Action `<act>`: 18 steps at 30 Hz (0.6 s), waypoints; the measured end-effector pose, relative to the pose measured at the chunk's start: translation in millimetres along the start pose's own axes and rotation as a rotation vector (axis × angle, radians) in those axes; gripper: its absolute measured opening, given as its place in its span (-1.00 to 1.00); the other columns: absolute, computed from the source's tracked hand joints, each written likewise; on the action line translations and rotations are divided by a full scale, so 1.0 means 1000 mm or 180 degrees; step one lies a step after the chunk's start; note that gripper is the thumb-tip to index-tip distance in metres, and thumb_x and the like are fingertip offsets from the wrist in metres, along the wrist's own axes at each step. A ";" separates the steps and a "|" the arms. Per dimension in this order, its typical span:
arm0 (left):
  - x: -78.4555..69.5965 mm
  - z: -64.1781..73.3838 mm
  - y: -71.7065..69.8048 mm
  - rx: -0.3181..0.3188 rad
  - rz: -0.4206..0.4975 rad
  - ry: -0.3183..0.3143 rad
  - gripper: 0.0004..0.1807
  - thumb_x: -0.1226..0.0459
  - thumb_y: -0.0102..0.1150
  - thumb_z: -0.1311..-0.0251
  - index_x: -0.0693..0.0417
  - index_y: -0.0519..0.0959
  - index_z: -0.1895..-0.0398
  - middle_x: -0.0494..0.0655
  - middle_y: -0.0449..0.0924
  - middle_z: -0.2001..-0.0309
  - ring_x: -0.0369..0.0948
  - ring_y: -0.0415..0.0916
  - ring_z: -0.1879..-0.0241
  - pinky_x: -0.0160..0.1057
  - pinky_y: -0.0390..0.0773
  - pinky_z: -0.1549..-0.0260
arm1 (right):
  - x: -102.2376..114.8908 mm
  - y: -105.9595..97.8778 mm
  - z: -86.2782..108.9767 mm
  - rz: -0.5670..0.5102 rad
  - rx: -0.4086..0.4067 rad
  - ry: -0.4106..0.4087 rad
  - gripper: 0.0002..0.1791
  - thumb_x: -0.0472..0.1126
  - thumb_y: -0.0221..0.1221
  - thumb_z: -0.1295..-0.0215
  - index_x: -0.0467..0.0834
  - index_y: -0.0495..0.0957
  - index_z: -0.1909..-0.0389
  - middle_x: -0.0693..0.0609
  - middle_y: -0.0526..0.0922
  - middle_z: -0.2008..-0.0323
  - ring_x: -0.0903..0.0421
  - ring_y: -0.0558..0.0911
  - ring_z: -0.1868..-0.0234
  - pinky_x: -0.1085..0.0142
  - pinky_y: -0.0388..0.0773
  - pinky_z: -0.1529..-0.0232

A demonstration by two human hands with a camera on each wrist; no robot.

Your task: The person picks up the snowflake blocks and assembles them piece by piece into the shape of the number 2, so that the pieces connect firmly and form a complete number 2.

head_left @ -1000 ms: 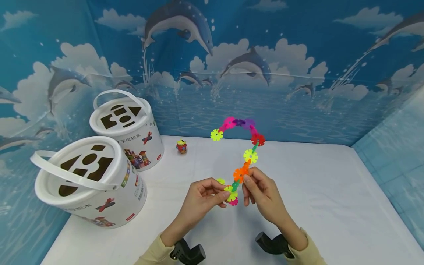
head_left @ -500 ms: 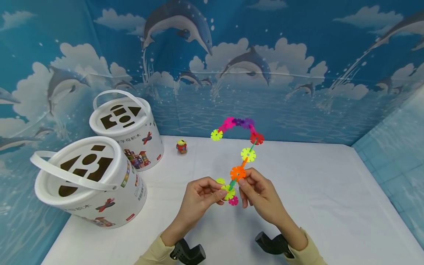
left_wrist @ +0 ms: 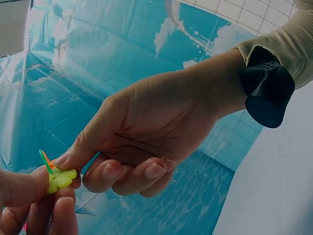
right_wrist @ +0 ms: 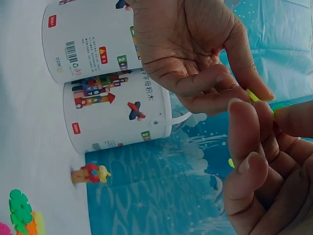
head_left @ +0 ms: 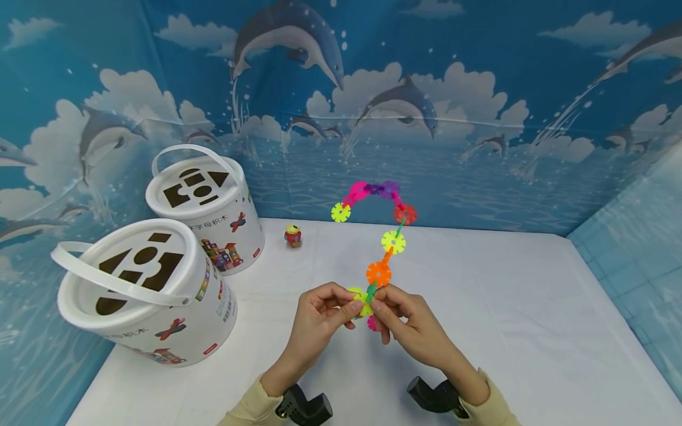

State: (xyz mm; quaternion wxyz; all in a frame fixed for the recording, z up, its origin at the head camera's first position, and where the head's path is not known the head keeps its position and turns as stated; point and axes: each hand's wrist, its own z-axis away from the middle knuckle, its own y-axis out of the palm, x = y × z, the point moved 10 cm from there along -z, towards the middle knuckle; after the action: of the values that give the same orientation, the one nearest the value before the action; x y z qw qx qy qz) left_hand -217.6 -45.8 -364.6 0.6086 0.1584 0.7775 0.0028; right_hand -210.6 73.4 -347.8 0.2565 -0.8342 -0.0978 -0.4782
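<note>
Both hands meet at a yellow-green notched disc (head_left: 364, 303), low in a chain of slotted plastic discs. My left hand (head_left: 326, 310) pinches its left side between thumb and fingers. My right hand (head_left: 412, 324) grips its right edge, thumb uppermost. From there a green disc (head_left: 371, 290) seen edge-on leads to an orange disc (head_left: 379, 274), then a yellow disc (head_left: 393, 242) and a red disc (head_left: 407, 214). Purple and pink discs curve left above, ending in a yellow disc (head_left: 341, 212). In the left wrist view, the yellow-green disc (left_wrist: 61, 181) sits between both hands' fingertips.
Two white lidded buckets (head_left: 146, 307) with shape cutouts stand at the left. A small red-and-yellow figurine (head_left: 292, 236) is at the table's back. Below the hands, more discs, a green disc (right_wrist: 20, 208) among them, lie on the white table. A dolphin backdrop (head_left: 319, 160) hangs behind.
My right hand has moved from the orange disc down and left to the yellow-green disc. The chain has shifted left and slightly up. My left hand keeps its pinch.
</note>
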 end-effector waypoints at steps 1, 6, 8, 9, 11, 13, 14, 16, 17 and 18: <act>0.000 0.000 0.000 -0.0005 -0.0003 -0.0004 -0.86 0.46 0.25 -0.14 0.45 0.53 0.34 0.06 0.61 0.40 -0.23 0.57 0.49 -0.32 0.60 0.50 | 0.000 0.000 0.000 0.0007 0.0008 -0.0002 -0.83 -0.43 0.00 -0.39 -0.09 0.46 0.26 0.10 0.47 0.64 0.21 0.48 0.69 0.33 0.36 0.72; 0.002 -0.002 -0.004 -0.0047 -0.0136 -0.0011 -0.87 0.44 0.26 -0.14 0.41 0.56 0.35 0.13 0.57 0.38 -0.21 0.55 0.52 -0.30 0.61 0.49 | -0.001 0.000 -0.001 0.0058 0.0153 0.0008 -0.84 -0.42 0.02 -0.38 -0.10 0.47 0.27 0.09 0.48 0.63 0.22 0.49 0.69 0.33 0.42 0.68; 0.003 -0.003 -0.007 -0.0094 -0.0214 -0.0011 -0.87 0.43 0.27 -0.14 0.39 0.57 0.35 0.15 0.58 0.38 -0.19 0.54 0.53 -0.30 0.61 0.49 | -0.006 -0.001 -0.002 0.0073 0.0289 0.0090 -0.87 -0.39 0.03 -0.39 -0.09 0.48 0.26 0.09 0.48 0.60 0.21 0.49 0.68 0.32 0.45 0.65; 0.003 -0.004 -0.009 -0.0119 -0.0258 -0.0006 -0.88 0.42 0.27 -0.14 0.38 0.58 0.35 0.16 0.58 0.39 -0.19 0.54 0.53 -0.30 0.61 0.49 | -0.011 -0.001 -0.003 0.0107 0.0366 0.0166 -0.87 -0.36 0.04 -0.39 -0.07 0.49 0.25 0.10 0.49 0.58 0.21 0.50 0.67 0.31 0.47 0.63; 0.004 -0.006 -0.014 -0.0167 -0.0315 0.0009 -0.88 0.42 0.27 -0.15 0.37 0.59 0.34 0.16 0.59 0.39 -0.17 0.53 0.52 -0.29 0.60 0.49 | -0.026 -0.003 -0.003 0.0244 0.0540 0.0364 -0.91 -0.28 0.06 -0.40 -0.04 0.51 0.23 0.13 0.50 0.55 0.20 0.51 0.65 0.31 0.47 0.61; 0.004 -0.007 -0.017 -0.0194 -0.0349 0.0032 -0.89 0.42 0.26 -0.15 0.36 0.59 0.34 0.16 0.60 0.38 -0.17 0.53 0.52 -0.30 0.60 0.50 | -0.043 -0.004 -0.002 0.0490 0.0693 0.0580 -0.93 -0.23 0.10 -0.39 -0.03 0.54 0.21 0.16 0.52 0.52 0.18 0.52 0.62 0.32 0.48 0.57; 0.005 -0.008 -0.018 -0.0196 -0.0357 0.0043 -0.89 0.42 0.26 -0.15 0.36 0.59 0.34 0.16 0.60 0.38 -0.16 0.53 0.51 -0.29 0.60 0.50 | -0.054 -0.004 -0.001 0.0653 0.0761 0.0685 -0.94 -0.21 0.12 -0.37 -0.03 0.55 0.21 0.18 0.52 0.51 0.18 0.52 0.61 0.32 0.47 0.56; 0.004 -0.009 -0.019 -0.0193 -0.0345 0.0055 -0.89 0.43 0.26 -0.15 0.37 0.59 0.34 0.17 0.61 0.37 -0.16 0.54 0.50 -0.29 0.60 0.50 | -0.076 -0.003 0.003 0.0995 0.0857 0.0898 -0.92 -0.20 0.16 -0.34 -0.06 0.56 0.20 0.19 0.53 0.49 0.18 0.51 0.57 0.33 0.46 0.53; 0.004 -0.009 -0.019 -0.0189 -0.0337 0.0057 -0.89 0.44 0.25 -0.15 0.38 0.59 0.33 0.17 0.61 0.37 -0.16 0.54 0.50 -0.30 0.60 0.50 | -0.087 -0.003 0.005 0.1161 0.0875 0.1000 -0.89 -0.20 0.19 -0.30 -0.10 0.57 0.19 0.19 0.53 0.49 0.18 0.50 0.56 0.33 0.46 0.51; 0.004 -0.009 -0.019 -0.0186 -0.0331 0.0054 -0.90 0.44 0.25 -0.15 0.38 0.58 0.33 0.18 0.61 0.36 -0.16 0.54 0.49 -0.30 0.60 0.50 | -0.098 -0.003 0.007 0.1326 0.0872 0.1108 -0.85 -0.21 0.23 -0.26 -0.12 0.57 0.18 0.19 0.52 0.49 0.17 0.48 0.55 0.32 0.45 0.50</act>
State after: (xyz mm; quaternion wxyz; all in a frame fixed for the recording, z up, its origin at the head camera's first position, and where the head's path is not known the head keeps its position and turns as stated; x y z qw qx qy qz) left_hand -231.2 -61.6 -369.6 0.6057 0.0999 0.7894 -0.0047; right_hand -258.0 87.4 -432.7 0.4721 -0.6995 0.0573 -0.5334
